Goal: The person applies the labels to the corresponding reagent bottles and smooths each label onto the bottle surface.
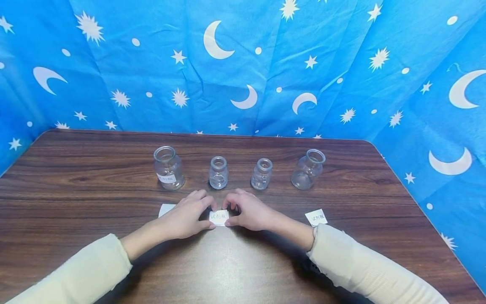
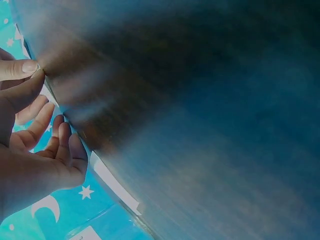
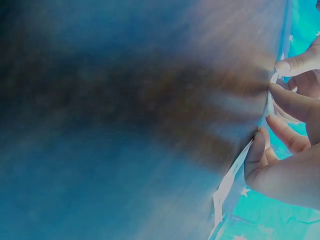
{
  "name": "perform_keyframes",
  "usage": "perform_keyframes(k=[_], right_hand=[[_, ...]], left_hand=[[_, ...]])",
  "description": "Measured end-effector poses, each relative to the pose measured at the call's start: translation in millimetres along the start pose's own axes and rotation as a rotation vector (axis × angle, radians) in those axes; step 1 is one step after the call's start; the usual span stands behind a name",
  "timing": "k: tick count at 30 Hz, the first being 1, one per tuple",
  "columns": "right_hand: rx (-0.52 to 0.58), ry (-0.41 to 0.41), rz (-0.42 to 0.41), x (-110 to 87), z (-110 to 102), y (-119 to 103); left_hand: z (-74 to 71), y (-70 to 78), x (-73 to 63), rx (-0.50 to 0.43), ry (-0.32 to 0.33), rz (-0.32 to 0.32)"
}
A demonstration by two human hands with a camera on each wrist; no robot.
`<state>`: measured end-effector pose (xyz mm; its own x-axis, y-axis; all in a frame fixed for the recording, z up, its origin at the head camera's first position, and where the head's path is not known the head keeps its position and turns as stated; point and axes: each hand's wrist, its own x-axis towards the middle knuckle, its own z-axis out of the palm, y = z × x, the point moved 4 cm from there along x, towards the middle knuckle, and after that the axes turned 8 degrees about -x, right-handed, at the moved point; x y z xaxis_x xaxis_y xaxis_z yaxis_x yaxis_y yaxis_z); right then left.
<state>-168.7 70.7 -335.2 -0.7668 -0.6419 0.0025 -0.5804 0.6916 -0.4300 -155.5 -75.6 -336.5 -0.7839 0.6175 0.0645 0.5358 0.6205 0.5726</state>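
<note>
A small white paper label (image 1: 219, 217) with handwritten characters lies on the wooden table between the two hands. The left hand (image 1: 187, 215) holds its left side, thumb at the near corner and fingertips at the far one. At its right side the right hand (image 1: 250, 211) grips in the same way, with the fingers bent. Both wrist views look low along the table, and the label is mostly hidden there behind the fingers. Just beyond the hands stand two small clear glass jars, a left one (image 1: 218, 173) and a right one (image 1: 261, 174).
A larger glass jar (image 1: 168, 168) with a paper label on its front stands at the left, another larger jar (image 1: 308, 169) at the right. One white paper (image 1: 166, 209) lies partly behind the left hand; a written label (image 1: 316, 217) lies by the right sleeve. Blue cloth (image 1: 243, 67) hangs behind the table.
</note>
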Motion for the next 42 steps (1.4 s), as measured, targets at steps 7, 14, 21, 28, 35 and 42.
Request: perform_keyframes(k=[7, 14, 21, 28, 35, 42], right_hand=[[-0.004, -0.007, -0.007, 0.0, 0.6, 0.1], [0.082, -0.036, -0.037, -1.4, -2.2, 1.6], [0.369, -0.141, -0.031, -4.1, -9.7, 5.4], [0.54, -0.12, 0.013, -12.3, -31.8, 7.6], [0.707, -0.018, 0.027, -20.1, -56.7, 9.4], [0.661, 0.013, 0.016, -24.7, -62.0, 12.9]], left_hand=[[-0.7, 0.1, 2.3, -0.061, 0.004, 0.041], [-2.7, 3.2, 0.8, -0.165, 0.013, 0.091], [-10.9, 8.6, -0.6, -0.301, 0.054, 0.06], [-33.0, 18.3, 1.8, -0.458, 0.122, 0.0], [-46.7, 26.2, 5.0, -0.582, 0.187, -0.053], [-43.7, 31.3, 8.7, -0.617, 0.189, -0.057]])
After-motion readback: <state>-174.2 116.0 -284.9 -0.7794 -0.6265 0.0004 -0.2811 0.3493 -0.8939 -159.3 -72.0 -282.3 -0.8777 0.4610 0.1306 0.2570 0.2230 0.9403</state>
